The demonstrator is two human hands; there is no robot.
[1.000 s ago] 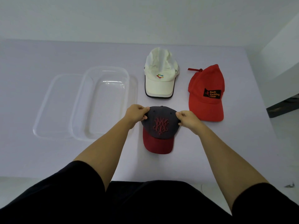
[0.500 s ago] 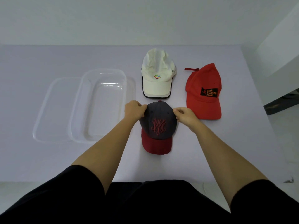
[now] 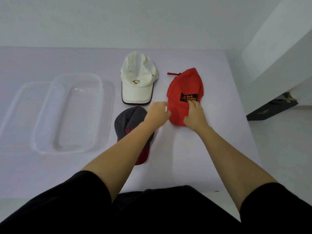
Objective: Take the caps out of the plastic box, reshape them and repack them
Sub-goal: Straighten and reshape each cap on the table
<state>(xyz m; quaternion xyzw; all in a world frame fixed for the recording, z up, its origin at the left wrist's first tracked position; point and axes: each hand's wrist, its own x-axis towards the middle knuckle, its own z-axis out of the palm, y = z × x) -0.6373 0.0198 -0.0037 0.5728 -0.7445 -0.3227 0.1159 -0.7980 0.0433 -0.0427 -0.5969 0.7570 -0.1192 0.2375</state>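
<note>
Three caps lie on the white table (image 3: 211, 149). On the brim of the red cap (image 3: 184, 83) rests my right hand (image 3: 194, 115), its fingertips reaching the black logo patch. My left hand (image 3: 157, 112) is at the brim's left edge, thumb touching it, slightly blurred. The grey cap with a red brim (image 3: 128, 117) lies nearer me, partly hidden under my left forearm. Further back sits the white cap (image 3: 136, 81), its crown wrinkled. The clear plastic box (image 3: 76, 74) stands to the left with nothing inside.
A clear lid (image 3: 15, 105) lies under or beside the box at its left. The table's right edge is close to the red cap. Beyond it a dark object (image 3: 270, 107) lies on the floor by a white wall.
Both hands have let go of the grey cap and moved right and away from me to the red cap. The grey cap stays on the table.
</note>
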